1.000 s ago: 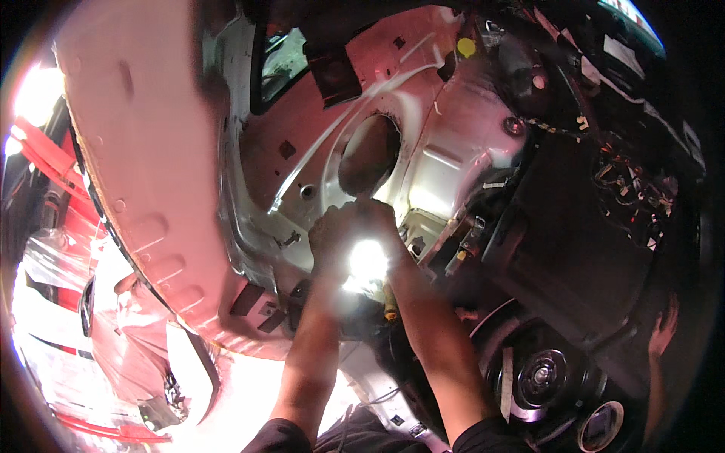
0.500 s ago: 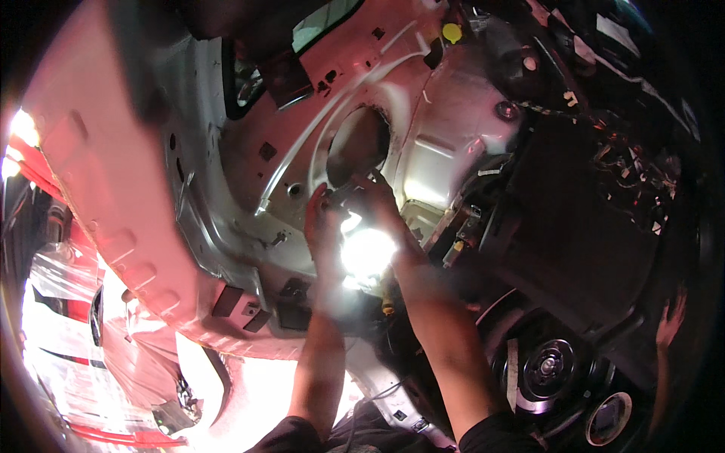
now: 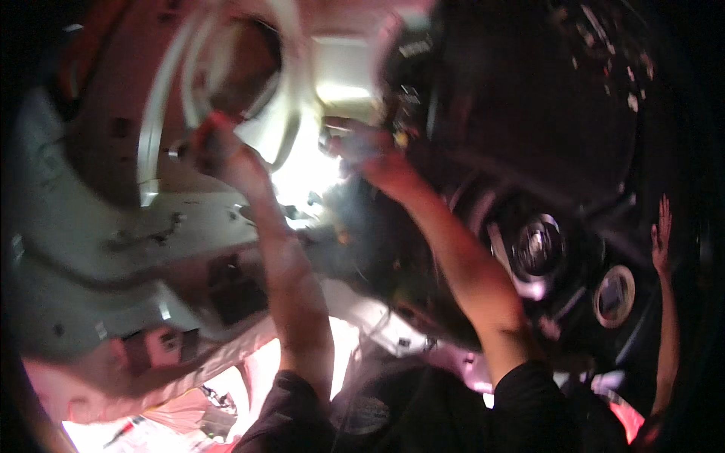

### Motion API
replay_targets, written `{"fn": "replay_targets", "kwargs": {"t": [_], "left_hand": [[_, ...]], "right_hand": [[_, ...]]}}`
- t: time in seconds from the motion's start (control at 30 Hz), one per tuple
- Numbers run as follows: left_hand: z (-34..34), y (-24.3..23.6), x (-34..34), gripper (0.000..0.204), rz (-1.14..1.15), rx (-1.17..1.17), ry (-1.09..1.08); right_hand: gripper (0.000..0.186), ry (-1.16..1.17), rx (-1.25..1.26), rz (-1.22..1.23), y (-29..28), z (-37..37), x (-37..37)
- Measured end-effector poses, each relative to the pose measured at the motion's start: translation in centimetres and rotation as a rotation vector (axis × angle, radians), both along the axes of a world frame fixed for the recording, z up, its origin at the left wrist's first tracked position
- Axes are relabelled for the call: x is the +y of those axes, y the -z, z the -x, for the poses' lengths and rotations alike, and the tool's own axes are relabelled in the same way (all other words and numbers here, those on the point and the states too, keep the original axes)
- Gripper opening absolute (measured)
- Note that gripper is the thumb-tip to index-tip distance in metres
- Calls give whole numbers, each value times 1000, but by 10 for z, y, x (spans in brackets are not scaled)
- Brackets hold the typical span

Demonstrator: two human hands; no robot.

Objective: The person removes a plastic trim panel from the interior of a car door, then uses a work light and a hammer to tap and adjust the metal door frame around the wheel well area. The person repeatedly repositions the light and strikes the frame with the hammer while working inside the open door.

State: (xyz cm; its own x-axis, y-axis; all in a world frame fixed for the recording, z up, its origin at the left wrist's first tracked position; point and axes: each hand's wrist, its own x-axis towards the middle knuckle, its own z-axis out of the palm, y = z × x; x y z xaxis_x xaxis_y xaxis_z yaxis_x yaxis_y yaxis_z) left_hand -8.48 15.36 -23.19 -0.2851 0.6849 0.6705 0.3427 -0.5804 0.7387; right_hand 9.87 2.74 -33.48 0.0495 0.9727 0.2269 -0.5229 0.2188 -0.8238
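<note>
My left hand [image 3: 226,155] is raised below a large round opening [image 3: 245,64] in a pale metal body panel. Its fingers look curled, but motion smears them and hides whatever they hold. To the right, my right hand [image 3: 370,155] is bent around something small and dark that I cannot make out. Between the two hands a very bright lamp glow [image 3: 306,177] washes out the surface behind it. The hands are well apart from each other.
On the right are a large dark panel [image 3: 529,98], a round wheel-like part [image 3: 538,241] and a pale ring [image 3: 615,296]. Another person's hand [image 3: 661,230] reaches up at the far right. Pale bodywork [image 3: 113,249] fills the left side.
My hands were close together at the opening's lower edge and have now separated, left hand leftward, right hand rightward. The view has shifted, so the opening sits higher and further left.
</note>
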Motion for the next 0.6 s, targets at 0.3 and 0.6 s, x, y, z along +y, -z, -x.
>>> {"fn": "replay_targets", "kwargs": {"t": [0.3, 0.6], "left_hand": [[-18, -16, -13, 29, -21, -270, 436], [-31, -23, -33, 25, 134, -345, 227]], "right_hand": [[50, 12, -1024, 1266, 208, 27, -297], [89, 18, -1460, 1072, 392, 101, -353]]}}
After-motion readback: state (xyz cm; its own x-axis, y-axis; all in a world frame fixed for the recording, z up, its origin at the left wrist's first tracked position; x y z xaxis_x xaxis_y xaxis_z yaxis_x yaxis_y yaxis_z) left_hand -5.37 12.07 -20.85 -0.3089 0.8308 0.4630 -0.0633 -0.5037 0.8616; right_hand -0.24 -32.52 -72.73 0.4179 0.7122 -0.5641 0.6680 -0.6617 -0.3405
